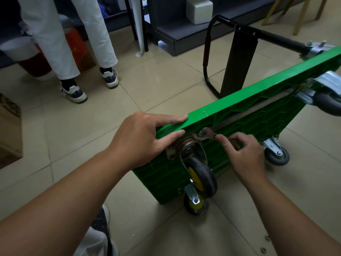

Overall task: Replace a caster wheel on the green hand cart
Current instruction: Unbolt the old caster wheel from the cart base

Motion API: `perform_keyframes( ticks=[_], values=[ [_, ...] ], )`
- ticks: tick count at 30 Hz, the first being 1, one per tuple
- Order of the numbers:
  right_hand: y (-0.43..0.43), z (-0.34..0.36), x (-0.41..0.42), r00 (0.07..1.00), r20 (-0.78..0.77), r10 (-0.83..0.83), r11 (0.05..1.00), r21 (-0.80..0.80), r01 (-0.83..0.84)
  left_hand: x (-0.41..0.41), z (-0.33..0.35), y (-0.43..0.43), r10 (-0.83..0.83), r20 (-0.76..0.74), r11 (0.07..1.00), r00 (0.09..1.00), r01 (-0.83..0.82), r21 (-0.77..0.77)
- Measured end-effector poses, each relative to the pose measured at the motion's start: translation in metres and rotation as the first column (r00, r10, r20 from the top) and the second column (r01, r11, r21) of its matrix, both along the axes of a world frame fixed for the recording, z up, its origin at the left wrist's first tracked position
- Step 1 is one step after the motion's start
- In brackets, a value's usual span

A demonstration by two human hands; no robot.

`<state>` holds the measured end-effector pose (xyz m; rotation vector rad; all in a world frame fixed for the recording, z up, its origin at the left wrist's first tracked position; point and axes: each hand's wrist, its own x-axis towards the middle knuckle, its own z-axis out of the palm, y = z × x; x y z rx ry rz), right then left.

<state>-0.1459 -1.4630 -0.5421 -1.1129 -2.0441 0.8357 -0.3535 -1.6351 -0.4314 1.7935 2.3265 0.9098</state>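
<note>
Here the green plastic hand cart (258, 100) stands tipped on its side on the beige tiled floor (147, 80), underside facing the person. The left hand (140, 139) lies flat-fingered on its upper corner. The right hand (243, 154) pinches a small metal wrench (208, 134) set on a bolt of the black yellow-hubbed caster wheel (201, 176). A brown cardboard box (9, 133) sits at left, and a bystander's white-trousered legs (55, 43) stand beyond.
</note>
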Motion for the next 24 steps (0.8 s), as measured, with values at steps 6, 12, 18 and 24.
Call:
perform_keyframes(
  ticks=[6,12,18,24],
  values=[
    [0.023,0.059,0.012,0.973,0.229,-0.023,0.911,0.406,-0.074,-0.001,0.0,-0.001,0.006,-0.018,1.0,1.0,-0.006,-0.006],
    [0.027,0.143,-0.006,0.859,0.506,0.071,0.463,0.746,-0.478,0.003,0.003,-0.001,0.014,-0.045,1.0,0.999,-0.013,0.016],
    [-0.018,0.189,-0.049,0.649,0.759,0.051,-0.168,0.647,-0.744,0.003,0.003,-0.001,0.008,-0.07,1.0,0.998,-0.006,0.022],
    [-0.009,0.195,-0.047,0.654,0.752,0.085,-0.226,0.654,-0.722,0.005,0.003,-0.002,0.012,-0.056,1.0,0.998,-0.011,0.017]
  ],
)
